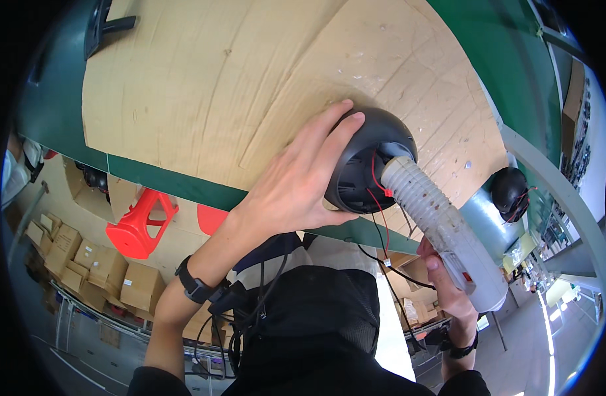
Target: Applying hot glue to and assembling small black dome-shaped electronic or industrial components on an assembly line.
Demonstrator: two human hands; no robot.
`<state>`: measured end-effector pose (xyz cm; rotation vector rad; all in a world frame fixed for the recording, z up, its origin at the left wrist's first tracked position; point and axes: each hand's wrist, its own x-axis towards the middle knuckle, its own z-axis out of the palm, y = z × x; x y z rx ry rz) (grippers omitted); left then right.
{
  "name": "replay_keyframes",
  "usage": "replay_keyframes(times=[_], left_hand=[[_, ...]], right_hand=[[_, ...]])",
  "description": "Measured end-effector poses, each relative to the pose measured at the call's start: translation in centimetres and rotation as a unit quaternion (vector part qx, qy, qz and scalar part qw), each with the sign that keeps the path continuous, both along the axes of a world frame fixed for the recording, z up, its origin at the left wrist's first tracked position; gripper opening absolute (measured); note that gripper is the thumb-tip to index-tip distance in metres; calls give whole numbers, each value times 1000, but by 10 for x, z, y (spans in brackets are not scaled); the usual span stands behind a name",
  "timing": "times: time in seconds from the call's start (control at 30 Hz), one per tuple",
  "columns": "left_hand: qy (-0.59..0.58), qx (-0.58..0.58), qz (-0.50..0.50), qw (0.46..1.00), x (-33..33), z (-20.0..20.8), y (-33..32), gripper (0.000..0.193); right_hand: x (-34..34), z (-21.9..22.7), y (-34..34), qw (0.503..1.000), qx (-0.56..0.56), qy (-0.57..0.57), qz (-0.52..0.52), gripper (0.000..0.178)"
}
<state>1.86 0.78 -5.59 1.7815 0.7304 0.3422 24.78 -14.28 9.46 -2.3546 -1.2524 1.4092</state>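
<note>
My left hand (pixel 293 181) grips a hollow black round plastic shell (pixel 385 125) at the table's near edge, fingers over its top and thumb below. The shell's open side faces right. Thin red and black wires (pixel 387 193) come out of it and hang down past the table edge. My right hand (pixel 448 284) holds a pale grey heat gun (pixel 461 241) with a ribbed barrel and a red switch. Its nozzle end is at the shell's opening; whether it touches the rim I cannot tell. The fingers of my right hand are partly hidden behind the gun.
Cardboard (pixel 184 86) covers most of the green table (pixel 507 39). Another black round shell (pixel 509 193) with red wire lies to the right, near a grey metal frame (pixel 554 171). A black part (pixel 101 30) is at the far left. A red stool (pixel 141 224) and several cartons (pixel 105 267) stand below.
</note>
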Motion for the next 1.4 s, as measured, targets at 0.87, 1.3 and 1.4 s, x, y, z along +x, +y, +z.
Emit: replay_keyframes(times=[0.87,1.3,1.4], left_hand=[[-20,3,17,1000,0,-3,-3,121],[-18,0,18,1000,0,-3,-2,120],[-18,-3,17,1000,0,-3,-2,120]], right_hand=[[1,2,2,999,-21,-34,-29,28],[8,1,3,998,-15,-65,17,30],[5,2,4,998,-19,-51,-15,29]])
